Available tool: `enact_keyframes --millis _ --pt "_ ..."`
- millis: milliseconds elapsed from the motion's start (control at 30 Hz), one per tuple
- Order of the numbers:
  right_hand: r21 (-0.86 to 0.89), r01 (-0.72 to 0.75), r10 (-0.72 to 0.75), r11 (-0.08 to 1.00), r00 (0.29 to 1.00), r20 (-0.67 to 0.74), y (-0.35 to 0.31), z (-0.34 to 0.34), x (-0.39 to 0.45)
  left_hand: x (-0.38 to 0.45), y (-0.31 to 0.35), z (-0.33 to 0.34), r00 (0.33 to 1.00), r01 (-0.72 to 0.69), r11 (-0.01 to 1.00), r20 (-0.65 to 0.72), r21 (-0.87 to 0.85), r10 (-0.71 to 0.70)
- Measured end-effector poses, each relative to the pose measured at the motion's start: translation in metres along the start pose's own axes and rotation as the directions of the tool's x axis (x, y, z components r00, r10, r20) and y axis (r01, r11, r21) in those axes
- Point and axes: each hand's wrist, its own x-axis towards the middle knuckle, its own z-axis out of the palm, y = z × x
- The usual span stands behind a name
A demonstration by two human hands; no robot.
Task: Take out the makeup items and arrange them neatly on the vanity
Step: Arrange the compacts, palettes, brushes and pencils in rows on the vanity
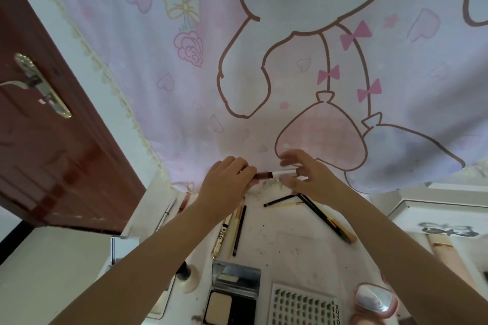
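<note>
Fingers of the left hand (229,184) pinch the dark, reddish-brown end of a slim cylindrical lip pencil (274,174), while fingers of the right hand (307,177) close around its pale, glossy white end; the pencil lies horizontal between the two hands, lifted just above the far edge of the vanity top (287,243), at 12 o'clock from the table's centre. Whether the two ends are one piece or a cap being parted from a barrel cannot be told. The vanity top is white, matte and flecked with dark smudges. At 1 o'clock, beneath the right wrist, three thin sticks cross: a long black pencil (320,215) with a tan tip, a shorter dark one and a pale yellow one. At 10 o'clock, beside the left forearm, several slender pencils (237,229) lie roughly parallel, one clear-bodied with printed lettering. At 6 o'clock an open square compact (232,294) shows a mirrored lid and a beige pressed-powder pan in a black base. At 5 o'clock a flat white lash tray (303,306) holds rows of small dark clusters; just beside it sits a rounded pink case (376,301) with a pearly lid. At 7 o'clock stands a bottle (186,273) with a black cap. A pink cartoon-printed fabric curtain (237,60) hangs behind; a brown door (52,153) stands at 9 o'clock.
</note>
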Motion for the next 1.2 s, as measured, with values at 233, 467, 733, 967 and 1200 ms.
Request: enact_keyframes --millis 233,467,733,967,1200 --pt "0.006 0.039 -0.038 0.999 0.997 -0.06 0.008 0.0 0.0 -0.002 0.001 0.002 1.0 0.016 1.0 0.023 -0.002 -0.016" --pt "0.037 -0.137 0.137 0.99 0.991 0.008 0.011 0.004 0.003 -0.004 0.002 0.007 0.999 0.004 1.0 0.047 -0.005 -0.004" --pt "0.098 -0.065 0.065 0.993 0.998 0.004 0.026 0.005 0.004 -0.013 0.0 0.021 0.991 0.08 0.993 0.118 -0.088 -0.07" --pt "-0.05 -0.316 0.307 0.948 0.942 -0.133 0.07 0.0 -0.001 -0.033 0.016 0.05 0.65 0.484 0.871 0.634 0.077 -0.418" --pt "-0.332 -0.6 0.558 0.728 0.8 -0.221 0.147 -0.006 -0.01 -0.057 0.035 0.1 0.361 0.62 0.749 0.762 0.235 -0.538"
